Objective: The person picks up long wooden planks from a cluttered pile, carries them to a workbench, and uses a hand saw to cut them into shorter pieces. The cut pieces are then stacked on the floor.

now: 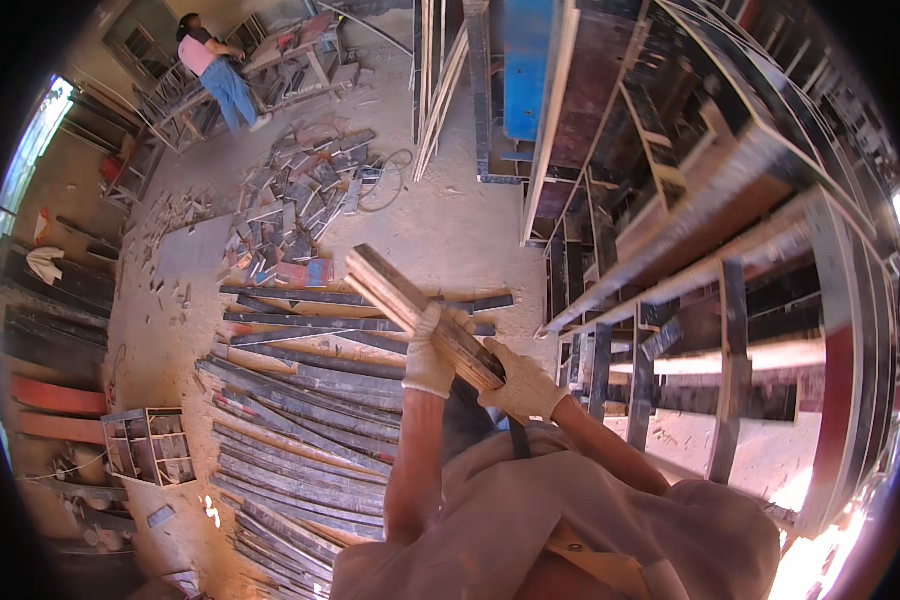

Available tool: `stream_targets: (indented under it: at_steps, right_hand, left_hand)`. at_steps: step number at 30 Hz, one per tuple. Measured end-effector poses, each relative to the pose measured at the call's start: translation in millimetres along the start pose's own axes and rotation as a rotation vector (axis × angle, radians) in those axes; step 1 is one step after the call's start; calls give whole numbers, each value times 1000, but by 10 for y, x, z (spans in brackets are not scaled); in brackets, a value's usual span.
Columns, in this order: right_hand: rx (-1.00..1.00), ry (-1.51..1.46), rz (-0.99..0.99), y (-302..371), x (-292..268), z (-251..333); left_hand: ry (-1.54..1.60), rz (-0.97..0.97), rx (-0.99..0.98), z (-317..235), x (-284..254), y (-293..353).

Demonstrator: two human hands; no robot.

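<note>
Two gloved hands grip one bundle of boards (410, 300); the left hand (428, 355) has its fingers wrapped shut around the bundle near its lower end, and the right hand (522, 385) has its fingers closed under and about that end, close against the body; the bundle, a few flat wooden strips stacked face to face, slants up and away to the left, held in the air above the floor (450, 230); by my judgement the step in hand is carrying or aiming the bundle, with nothing set down yet; the next move would call for a steady two-handed hold and a clear lane, since the far end swings wide over the floor stock.

Below the hands many long dark planks (300, 420) lie side by side in a fan on the floor; further off sits a heap of short offcuts (295, 200), one with a red and blue face; to the right stand tall racks (690, 250) of timber and steel; a small wooden crate (150, 445) with compartments sits at the left; another person (220, 75) works at a frame far off.

No package, label or sign shows clearly enough to tell; a blue panel (525, 60) leans upright at the top.
</note>
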State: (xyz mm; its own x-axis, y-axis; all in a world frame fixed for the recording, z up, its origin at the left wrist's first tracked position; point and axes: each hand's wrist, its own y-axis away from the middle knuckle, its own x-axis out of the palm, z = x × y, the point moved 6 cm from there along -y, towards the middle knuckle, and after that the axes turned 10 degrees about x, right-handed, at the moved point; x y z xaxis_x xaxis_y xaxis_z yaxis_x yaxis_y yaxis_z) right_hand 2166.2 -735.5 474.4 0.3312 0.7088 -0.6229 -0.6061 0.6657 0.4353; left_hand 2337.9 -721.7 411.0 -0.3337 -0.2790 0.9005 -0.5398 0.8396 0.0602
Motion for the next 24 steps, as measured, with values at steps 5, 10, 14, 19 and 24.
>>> stream_targets:
  at_steps: [5,10,14,19,24]
  right_hand:
    - [77,-121,-35,-1414,-467,185]
    - [34,-184,-198,-3102,-904,340]
    - [299,-135,-136,-4360,-1219,917]
    - [386,28,-50,-5600,-1457,1033]
    - [325,-157,107,-6799,-1693,1366]
  left_hand:
    - [-26,-56,-178,67,-72,-1465]
    - [23,-164,-265,91,-425,-3192]
    - [-31,-254,-217,38,-753,-4698]
    - [-49,-302,-349,-80,-789,-5943]
    - [-63,-316,-296,9,-1395,-7089]
